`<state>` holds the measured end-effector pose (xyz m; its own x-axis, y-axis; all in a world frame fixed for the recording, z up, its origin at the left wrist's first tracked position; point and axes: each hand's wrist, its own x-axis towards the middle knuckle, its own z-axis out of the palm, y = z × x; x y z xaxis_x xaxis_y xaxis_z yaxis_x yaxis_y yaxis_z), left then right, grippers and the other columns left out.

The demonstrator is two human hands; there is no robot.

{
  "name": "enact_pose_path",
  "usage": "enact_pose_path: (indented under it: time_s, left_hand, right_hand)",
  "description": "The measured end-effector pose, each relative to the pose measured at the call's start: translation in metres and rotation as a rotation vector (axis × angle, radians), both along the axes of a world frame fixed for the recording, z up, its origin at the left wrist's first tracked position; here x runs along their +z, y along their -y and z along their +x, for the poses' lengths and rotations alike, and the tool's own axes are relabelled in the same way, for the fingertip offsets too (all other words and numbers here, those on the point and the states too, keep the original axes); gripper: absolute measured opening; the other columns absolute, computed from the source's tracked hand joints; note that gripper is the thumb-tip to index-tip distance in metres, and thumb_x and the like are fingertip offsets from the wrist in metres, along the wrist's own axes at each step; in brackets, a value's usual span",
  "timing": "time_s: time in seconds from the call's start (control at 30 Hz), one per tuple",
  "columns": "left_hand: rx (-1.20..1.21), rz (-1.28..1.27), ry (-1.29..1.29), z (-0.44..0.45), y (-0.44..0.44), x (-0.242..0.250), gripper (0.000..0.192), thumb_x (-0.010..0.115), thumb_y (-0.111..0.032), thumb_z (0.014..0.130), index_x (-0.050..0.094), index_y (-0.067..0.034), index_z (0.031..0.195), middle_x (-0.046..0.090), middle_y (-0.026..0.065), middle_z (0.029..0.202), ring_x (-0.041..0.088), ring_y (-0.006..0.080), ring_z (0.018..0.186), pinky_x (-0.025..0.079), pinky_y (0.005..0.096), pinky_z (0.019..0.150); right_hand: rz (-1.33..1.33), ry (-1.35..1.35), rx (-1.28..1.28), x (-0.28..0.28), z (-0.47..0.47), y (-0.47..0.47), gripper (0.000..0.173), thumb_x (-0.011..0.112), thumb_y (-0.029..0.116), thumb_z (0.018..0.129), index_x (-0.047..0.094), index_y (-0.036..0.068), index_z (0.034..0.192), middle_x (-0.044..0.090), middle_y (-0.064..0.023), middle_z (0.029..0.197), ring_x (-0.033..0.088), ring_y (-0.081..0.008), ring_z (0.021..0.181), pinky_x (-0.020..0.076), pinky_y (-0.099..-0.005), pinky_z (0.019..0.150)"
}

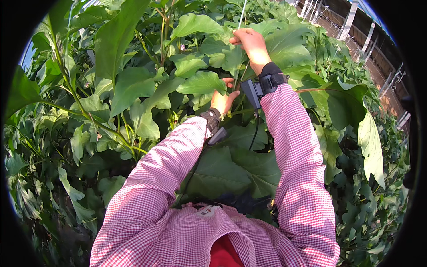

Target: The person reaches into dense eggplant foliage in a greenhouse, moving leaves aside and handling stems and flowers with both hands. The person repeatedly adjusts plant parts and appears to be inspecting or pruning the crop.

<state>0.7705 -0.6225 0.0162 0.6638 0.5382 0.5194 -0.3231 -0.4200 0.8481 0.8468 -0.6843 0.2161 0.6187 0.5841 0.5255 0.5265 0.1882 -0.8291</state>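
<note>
My right hand (pixel 251 42) is raised among the foliage, its fingertips pinched at a thin white string (pixel 243 15) that runs up out of view. Lower and to the left, my left hand (pixel 224 100) reaches in beside the plant's stems. Its thumb and fingers curve around the lower line of the string, and an eggplant leaf (pixel 202 82) covers part of the fingers. Whether they grip the string or a stem there cannot be made out. Broad green leaves surround both hands.
A tall eggplant stem (pixel 71 83) with large leaves leans at the left. Black wrist straps carry small devices, with a dark cable (pixel 256 131) hanging from the right one. White posts (pixel 349 20) and a soil strip (pixel 383 76) lie at the upper right. A small pale purple flower (pixel 182 47) shows ahead.
</note>
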Motion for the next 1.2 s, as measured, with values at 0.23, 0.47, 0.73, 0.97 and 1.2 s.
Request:
enact_pose_path:
  time_s: [0.23, 0.47, 0.73, 0.97, 1.2]
  left_hand:
    - [0.053, 0.204, -0.17, -0.018, -0.006, 0.02, 0.038, 0.063, -0.01, 0.083, 0.054, 0.001, 0.118, 0.063, 0.0088, 0.096, 0.061, 0.02, 0.087, 0.047, 0.03, 0.082]
    - [-0.259, 0.131, 0.043, -0.02, -0.008, 0.01, 0.028, 0.061, -0.012, 0.088, 0.05, 0.0, 0.111, 0.052, 0.0042, 0.091, 0.057, 0.0161, 0.081, 0.047, 0.0281, 0.075]
    - [-0.136, 0.636, -0.489, -0.017, -0.024, 0.038, 0.051, 0.05, -0.014, 0.092, 0.043, -0.012, 0.143, 0.06, 0.0102, 0.105, 0.058, 0.0222, 0.097, 0.047, 0.0317, 0.084]
    - [-0.271, -0.023, -0.483, -0.011, -0.029, 0.056, 0.044, 0.054, -0.008, 0.086, 0.051, 0.002, 0.129, 0.061, 0.0045, 0.079, 0.056, 0.0124, 0.069, 0.045, 0.0272, 0.063]
    - [-0.068, 0.381, -0.426, -0.075, -0.042, 0.025, 0.066, 0.068, -0.024, 0.089, 0.038, 0.001, 0.142, 0.06, 0.0089, 0.107, 0.06, 0.0171, 0.095, 0.048, 0.0286, 0.084]
  right_hand:
    - [0.251, -0.074, -0.09, -0.006, 0.039, 0.01, 0.016, 0.064, 0.014, 0.079, 0.065, -0.002, 0.083, 0.065, -0.0054, 0.064, 0.053, -0.0112, 0.058, 0.0411, -0.0271, 0.057]
    - [0.07, -0.153, -0.057, -0.006, 0.055, 0.027, 0.012, 0.065, 0.008, 0.082, 0.065, -0.001, 0.089, 0.065, -0.0059, 0.074, 0.058, -0.0139, 0.066, 0.0426, -0.027, 0.058]
    - [0.256, -0.468, 0.09, -0.017, 0.059, 0.045, 0.031, 0.041, 0.029, 0.099, 0.059, 0.005, 0.105, 0.067, -0.0078, 0.078, 0.064, -0.0184, 0.063, 0.0472, -0.0297, 0.051]
    - [0.231, 0.084, -0.593, -0.021, 0.047, 0.026, 0.065, 0.053, 0.036, 0.093, 0.037, -0.015, 0.13, 0.043, -0.0344, 0.129, 0.041, -0.0407, 0.121, 0.0299, -0.0431, 0.107]
    - [0.501, 0.364, -0.046, -0.029, -0.058, 0.024, 0.019, 0.055, 0.011, 0.091, 0.058, -0.004, 0.103, 0.059, -0.0127, 0.097, 0.06, -0.0214, 0.08, 0.0482, -0.0326, 0.076]
